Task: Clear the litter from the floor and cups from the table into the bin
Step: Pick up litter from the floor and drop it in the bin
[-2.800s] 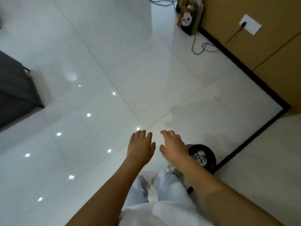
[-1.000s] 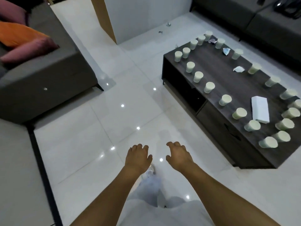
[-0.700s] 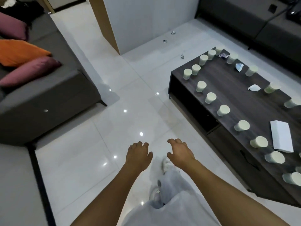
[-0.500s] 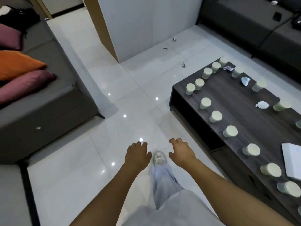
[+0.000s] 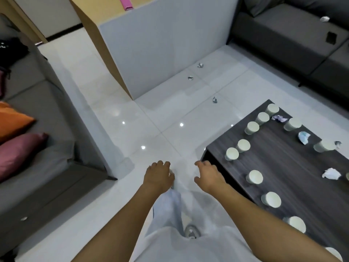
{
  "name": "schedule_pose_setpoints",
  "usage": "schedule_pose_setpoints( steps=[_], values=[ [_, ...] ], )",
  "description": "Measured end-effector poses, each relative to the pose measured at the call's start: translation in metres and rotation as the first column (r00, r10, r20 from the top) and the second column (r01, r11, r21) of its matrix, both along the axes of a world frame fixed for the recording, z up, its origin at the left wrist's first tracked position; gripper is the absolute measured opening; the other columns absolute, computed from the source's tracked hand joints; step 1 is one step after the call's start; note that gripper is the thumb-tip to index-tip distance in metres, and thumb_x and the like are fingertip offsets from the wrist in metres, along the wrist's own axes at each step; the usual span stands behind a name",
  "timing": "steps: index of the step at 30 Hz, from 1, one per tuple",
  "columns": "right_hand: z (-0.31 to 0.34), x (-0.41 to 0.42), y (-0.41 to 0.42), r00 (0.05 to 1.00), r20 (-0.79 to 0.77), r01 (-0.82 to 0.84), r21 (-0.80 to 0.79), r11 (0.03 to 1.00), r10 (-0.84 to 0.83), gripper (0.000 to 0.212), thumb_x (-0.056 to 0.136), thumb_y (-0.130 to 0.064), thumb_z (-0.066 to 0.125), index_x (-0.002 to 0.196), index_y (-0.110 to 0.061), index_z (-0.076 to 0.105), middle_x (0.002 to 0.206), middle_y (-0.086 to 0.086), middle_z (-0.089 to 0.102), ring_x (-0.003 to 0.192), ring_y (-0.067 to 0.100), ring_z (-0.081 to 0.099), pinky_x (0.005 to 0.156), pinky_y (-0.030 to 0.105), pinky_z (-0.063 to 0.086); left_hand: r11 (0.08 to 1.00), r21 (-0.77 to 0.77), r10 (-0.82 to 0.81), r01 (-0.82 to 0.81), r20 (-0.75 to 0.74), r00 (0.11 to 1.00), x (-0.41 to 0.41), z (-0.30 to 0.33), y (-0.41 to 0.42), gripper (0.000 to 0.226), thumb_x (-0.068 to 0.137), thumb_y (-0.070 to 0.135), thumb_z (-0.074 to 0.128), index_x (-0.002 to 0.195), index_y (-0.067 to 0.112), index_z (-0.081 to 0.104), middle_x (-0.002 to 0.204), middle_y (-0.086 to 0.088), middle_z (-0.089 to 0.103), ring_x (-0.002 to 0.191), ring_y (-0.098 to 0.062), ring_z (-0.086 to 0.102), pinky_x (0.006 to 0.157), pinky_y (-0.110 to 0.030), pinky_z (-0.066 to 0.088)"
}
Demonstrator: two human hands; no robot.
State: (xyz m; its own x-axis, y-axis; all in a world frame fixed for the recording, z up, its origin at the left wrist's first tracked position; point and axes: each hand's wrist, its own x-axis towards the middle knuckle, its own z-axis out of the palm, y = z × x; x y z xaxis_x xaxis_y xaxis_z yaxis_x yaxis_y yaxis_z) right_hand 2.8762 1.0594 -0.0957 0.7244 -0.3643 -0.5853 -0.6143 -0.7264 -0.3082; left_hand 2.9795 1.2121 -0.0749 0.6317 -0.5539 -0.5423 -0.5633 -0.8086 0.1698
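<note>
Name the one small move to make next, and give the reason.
Probably keep stepping forward toward the nearest floor scrap, then stoop for it. Both hands, left and right, hang forward holding nothing, and three crumpled bits lie on the floor tiles ahead, beyond the table's far corner. The cups could wait; the bin is out of view.

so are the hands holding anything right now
No, both are empty: the left hand and right hand hang with loosely curled fingers over the floor.

table (image 5: 279, 167): cut by right edge | floor litter (image 5: 214, 100): too small to identify
</note>
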Motion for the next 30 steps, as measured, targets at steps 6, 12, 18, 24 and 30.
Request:
schedule_pose_setpoints(
  steps=[6, 12, 18, 24, 30],
  values=[
    [-0.006, 0.133, -0.066, 0.993, 0.001, 0.117, 0.027, 0.993, -0.117, 0.053, 0.093, -0.023, 0.050, 0.143, -0.017, 0.033, 0.136, 0.010, 0.041, 0.122, 0.032, 0.042, 0.097, 0.041, 0.045, 0.994, 0.019, -0.111, 0.111, -0.012, 0.994, 0.147, -0.008, -0.069, 0.047, 0.097, 0.039, 0.040, 0.137, 0.013, 0.041, 0.129, -0.009, 0.049, 0.117, -0.027, 0.047, 0.094, -0.034, 0.040],
    [0.005, 0.245, -0.123, 0.971, 0.051, 0.227, 0.079, 0.971, -0.232, 0.055, 0.092, -0.023, 0.051, 0.144, -0.019, 0.034, 0.136, 0.010, 0.042, 0.120, 0.030, 0.044, 0.095, 0.039, 0.045, 0.984, 0.029, -0.176, 0.176, 0.004, 0.984, 0.273, 0.001, -0.139, 0.049, 0.097, 0.039, 0.041, 0.139, 0.013, 0.038, 0.131, -0.010, 0.049, 0.119, -0.028, 0.047, 0.096, -0.035, 0.040],
    [-0.012, 0.317, -0.203, 0.946, -0.008, 0.324, 0.098, 0.941, -0.325, 0.051, 0.091, -0.025, 0.053, 0.139, -0.020, 0.038, 0.132, 0.010, 0.044, 0.117, 0.031, 0.046, 0.093, 0.039, 0.045, 0.964, 0.034, -0.264, 0.265, -0.024, 0.964, 0.364, -0.016, -0.235, 0.050, 0.097, 0.039, 0.042, 0.139, 0.013, 0.038, 0.132, -0.010, 0.049, 0.119, -0.028, 0.047, 0.095, -0.035, 0.041],
    [-0.031, 0.394, -0.317, 0.924, -0.047, 0.383, 0.089, 0.920, -0.380, 0.053, 0.093, -0.026, 0.053, 0.142, -0.019, 0.035, 0.135, 0.010, 0.042, 0.120, 0.031, 0.045, 0.097, 0.041, 0.045, 0.954, 0.037, -0.296, 0.297, -0.046, 0.954, 0.452, -0.030, -0.352, 0.049, 0.097, 0.038, 0.041, 0.138, 0.012, 0.039, 0.131, -0.010, 0.049, 0.119, -0.028, 0.047, 0.094, -0.035, 0.042],
    [-0.032, 0.475, -0.418, 0.912, -0.084, 0.408, 0.093, 0.908, -0.401, 0.055, 0.093, -0.024, 0.052, 0.144, -0.018, 0.032, 0.136, 0.011, 0.041, 0.119, 0.031, 0.044, 0.094, 0.038, 0.046, 0.951, 0.034, -0.307, 0.309, -0.054, 0.950, 0.535, -0.028, -0.454, 0.047, 0.097, 0.036, 0.041, 0.137, 0.012, 0.041, 0.130, -0.010, 0.050, 0.119, -0.028, 0.047, 0.096, -0.036, 0.042]
  ],
)
